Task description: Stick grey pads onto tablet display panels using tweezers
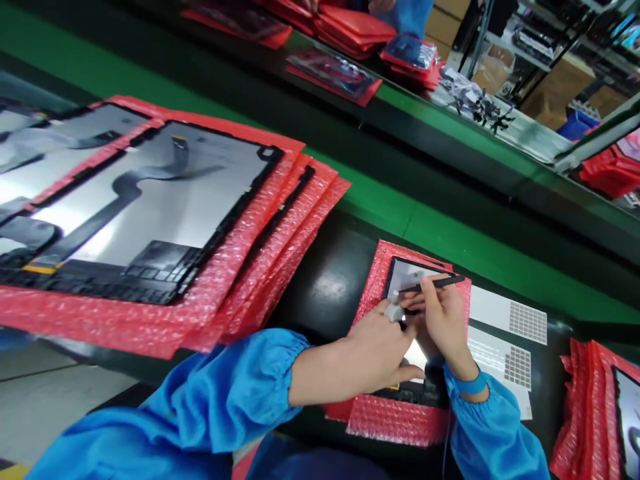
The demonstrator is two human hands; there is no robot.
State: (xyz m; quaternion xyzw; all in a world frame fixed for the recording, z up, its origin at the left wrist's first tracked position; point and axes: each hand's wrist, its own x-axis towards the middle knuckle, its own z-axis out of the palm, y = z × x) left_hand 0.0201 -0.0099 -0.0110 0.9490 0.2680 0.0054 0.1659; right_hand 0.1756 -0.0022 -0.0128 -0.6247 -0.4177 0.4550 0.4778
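A display panel (406,275) lies on a red bubble-wrap sheet (395,420) on the dark work surface before me. My left hand (380,347) rests on the panel, fingers pressed down near a small grey piece. My right hand (443,320) pinches thin black tweezers (434,284), whose tip points at the panel close to my left fingers. Both arms wear blue sleeves, and a blue band circles my right wrist.
A stack of larger panels on red bubble wrap (150,220) fills the left. White sheets with small grey squares (515,333) lie right of my hands. More red-wrapped panels (605,413) sit at far right. Another person's blue sleeve (407,13) shows across the green conveyor (450,233).
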